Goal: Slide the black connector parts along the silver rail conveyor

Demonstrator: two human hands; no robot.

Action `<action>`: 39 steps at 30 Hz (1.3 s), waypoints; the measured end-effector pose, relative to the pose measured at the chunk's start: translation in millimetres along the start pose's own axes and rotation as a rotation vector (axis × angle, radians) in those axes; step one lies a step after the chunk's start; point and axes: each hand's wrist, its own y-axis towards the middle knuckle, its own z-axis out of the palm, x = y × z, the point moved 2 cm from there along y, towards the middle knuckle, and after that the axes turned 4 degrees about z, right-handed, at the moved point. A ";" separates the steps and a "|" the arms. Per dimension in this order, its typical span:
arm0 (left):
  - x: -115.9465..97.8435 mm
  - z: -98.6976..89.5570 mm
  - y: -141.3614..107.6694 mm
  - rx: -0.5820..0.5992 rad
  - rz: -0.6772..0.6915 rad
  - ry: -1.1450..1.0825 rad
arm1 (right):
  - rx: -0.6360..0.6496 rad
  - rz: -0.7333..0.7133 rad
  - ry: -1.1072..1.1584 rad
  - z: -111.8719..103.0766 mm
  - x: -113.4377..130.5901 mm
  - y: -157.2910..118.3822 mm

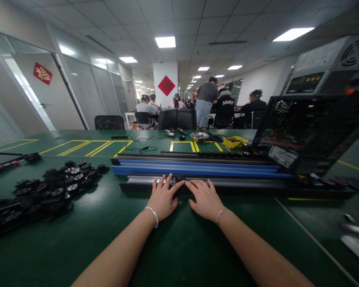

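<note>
My left hand [162, 199] and my right hand [206, 198] lie palm down at the near side of a long black-and-silver rail [245, 183], their fingers spread over its front edge. Between the two index fingertips, a small black part [180, 177] sits on the rail; the fingertips are close to it, and whether they press on it I cannot tell. Directly behind runs a long blue rail [227, 169], parallel to the first. Neither hand is wrapped round anything.
Loose black parts [74, 181] are heaped at left, near a red-handled screwdriver [6, 167]. An open computer case [311, 131] stands at right. Behind the rails are a metal bowl [199, 136], a yellow tray [235, 142] and cables. Several people sit or stand farther back.
</note>
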 end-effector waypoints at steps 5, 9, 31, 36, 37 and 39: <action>-1.7 -0.3 0.5 0.010 -0.012 -0.001 | 0.026 0.014 -0.025 -1.0 0.9 0.0; -5.4 -0.4 2.5 0.013 -0.052 0.012 | 0.014 0.015 -0.037 -0.1 2.4 -0.3; -13.6 -2.0 4.2 0.029 -0.099 0.047 | -0.081 0.138 -0.116 9.5 -13.6 5.2; -10.8 0.3 3.1 0.003 -0.096 0.062 | -0.094 0.134 -0.107 9.3 -14.3 4.7; -10.5 0.6 3.0 0.000 -0.102 0.067 | -0.100 0.134 -0.104 9.4 -14.3 4.6; -9.9 1.0 2.7 -0.008 -0.115 0.075 | -0.104 0.133 -0.099 9.1 -14.2 4.5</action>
